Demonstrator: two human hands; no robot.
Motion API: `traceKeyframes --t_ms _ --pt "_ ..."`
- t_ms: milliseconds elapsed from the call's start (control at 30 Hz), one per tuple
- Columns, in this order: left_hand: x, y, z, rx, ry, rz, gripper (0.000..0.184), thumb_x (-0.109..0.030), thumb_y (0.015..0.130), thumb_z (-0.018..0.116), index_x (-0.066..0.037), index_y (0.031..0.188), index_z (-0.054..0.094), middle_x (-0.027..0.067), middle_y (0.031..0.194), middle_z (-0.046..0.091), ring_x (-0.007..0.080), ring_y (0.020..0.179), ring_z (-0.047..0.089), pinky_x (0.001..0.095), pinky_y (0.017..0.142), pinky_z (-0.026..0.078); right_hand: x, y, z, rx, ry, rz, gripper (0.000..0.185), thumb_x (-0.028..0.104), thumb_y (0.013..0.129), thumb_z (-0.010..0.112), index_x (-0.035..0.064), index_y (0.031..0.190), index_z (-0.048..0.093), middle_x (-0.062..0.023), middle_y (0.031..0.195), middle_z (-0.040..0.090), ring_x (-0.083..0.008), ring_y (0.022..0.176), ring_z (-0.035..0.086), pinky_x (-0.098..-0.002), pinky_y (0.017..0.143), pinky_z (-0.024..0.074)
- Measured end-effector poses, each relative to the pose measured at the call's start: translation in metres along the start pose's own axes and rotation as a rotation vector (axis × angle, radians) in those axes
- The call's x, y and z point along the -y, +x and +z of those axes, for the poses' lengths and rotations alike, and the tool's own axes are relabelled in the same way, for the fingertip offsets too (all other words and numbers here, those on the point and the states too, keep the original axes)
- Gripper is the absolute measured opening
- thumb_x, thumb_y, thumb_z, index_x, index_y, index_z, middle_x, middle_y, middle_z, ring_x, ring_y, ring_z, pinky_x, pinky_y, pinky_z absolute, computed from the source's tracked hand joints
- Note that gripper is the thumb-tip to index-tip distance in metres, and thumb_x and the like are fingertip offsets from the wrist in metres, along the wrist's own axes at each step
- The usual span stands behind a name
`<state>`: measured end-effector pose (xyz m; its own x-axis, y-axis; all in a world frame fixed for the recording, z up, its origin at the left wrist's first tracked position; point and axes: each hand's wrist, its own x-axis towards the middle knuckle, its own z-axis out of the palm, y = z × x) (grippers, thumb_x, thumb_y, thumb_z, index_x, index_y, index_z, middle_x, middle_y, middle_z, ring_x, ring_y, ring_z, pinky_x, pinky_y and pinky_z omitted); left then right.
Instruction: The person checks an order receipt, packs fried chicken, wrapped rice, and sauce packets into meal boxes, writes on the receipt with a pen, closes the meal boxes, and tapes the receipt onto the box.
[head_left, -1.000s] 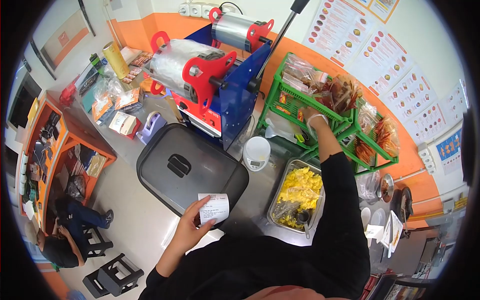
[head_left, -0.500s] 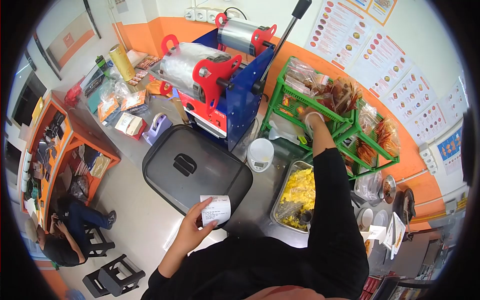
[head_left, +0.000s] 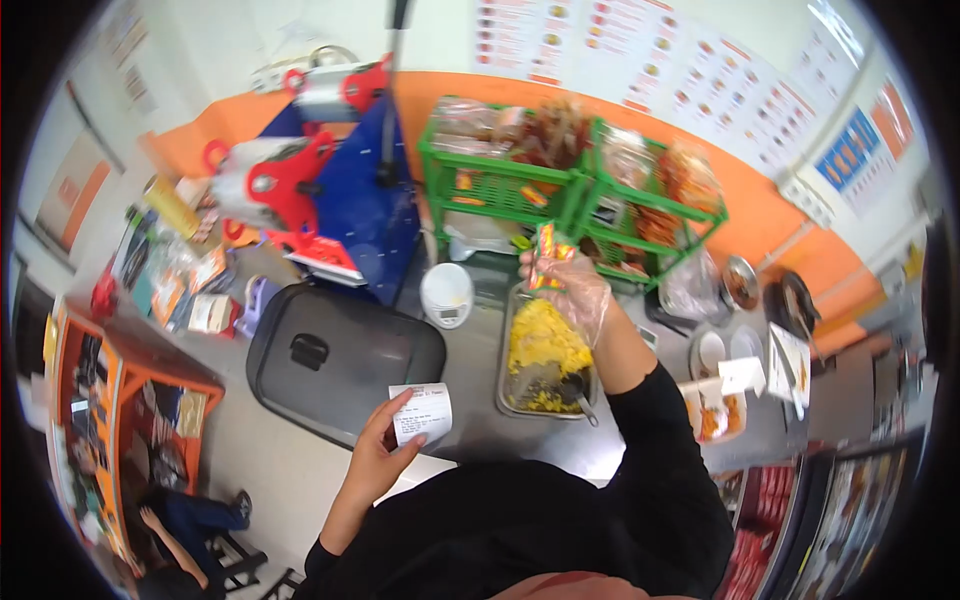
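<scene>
A printed paper receipt (head_left: 422, 412) is pinched in my left hand (head_left: 378, 445), in front of a black lidded pan (head_left: 350, 350). My right hand (head_left: 578, 290), in a clear plastic glove, grips small red-and-yellow sachets (head_left: 548, 258). It hovers over the far end of a metal tray (head_left: 507, 398) holding yellow food like scrambled egg (head_left: 545, 340). A dark-handled utensil (head_left: 578, 390) lies in the tray's near end. Behind the hand stand green plastic baskets (head_left: 500, 180), stacked in tiers with packets inside.
A blue-and-red cup sealing machine (head_left: 360, 200) stands at the back left. A white kitchen scale (head_left: 447, 293) sits between pan and tray. To the right are an open food box (head_left: 715, 415) and a frying pan (head_left: 795, 305). Another person (head_left: 175, 560) sits at lower left.
My right hand has come out of the green basket, now holding sachets above the tray. The view has swung right. My left hand still holds the receipt.
</scene>
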<state>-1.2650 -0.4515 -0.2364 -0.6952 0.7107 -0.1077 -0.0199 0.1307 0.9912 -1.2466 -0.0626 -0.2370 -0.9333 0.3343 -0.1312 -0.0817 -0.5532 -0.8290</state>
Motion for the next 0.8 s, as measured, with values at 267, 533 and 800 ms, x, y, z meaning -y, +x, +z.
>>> traceKeyframes --t_ms 267,533,800 --pt "0.000 0.024 0.074 0.254 0.051 0.044 0.067 0.008 0.088 0.065 -0.002 0.149 0.041 0.0120 0.144 0.046 0.0219 0.127 0.055 0.0345 0.105 0.047 -0.014 -0.186 -0.083 0.049 0.568 0.043 0.039 0.019 0.094 0.072 0.0037 0.125 0.056 -0.0149 0.113 0.067 -0.0250 0.093 0.067 -0.0427 0.078 0.0590" --pt "-0.029 0.044 0.201 0.391 -0.019 0.012 0.067 0.010 0.088 0.061 0.001 0.150 0.038 0.0146 0.142 0.050 0.0218 0.128 0.054 0.0345 0.106 0.045 -0.056 -0.354 -0.137 -0.263 0.634 0.160 0.034 0.010 0.091 0.072 0.0035 0.121 0.057 -0.0160 0.114 0.066 -0.0228 0.091 0.067 -0.0362 0.069 0.0582" --pt "-0.034 0.026 0.313 0.462 -0.042 0.017 0.067 0.007 0.089 0.063 -0.002 0.151 0.039 0.0130 0.141 0.051 0.0210 0.127 0.054 0.0344 0.107 0.043 0.015 -0.418 -0.324 -0.653 -1.635 -0.204 0.036 -0.007 0.081 0.061 0.0090 0.113 0.063 -0.0121 0.107 0.069 -0.0296 0.099 0.069 -0.0399 0.085 0.0550"
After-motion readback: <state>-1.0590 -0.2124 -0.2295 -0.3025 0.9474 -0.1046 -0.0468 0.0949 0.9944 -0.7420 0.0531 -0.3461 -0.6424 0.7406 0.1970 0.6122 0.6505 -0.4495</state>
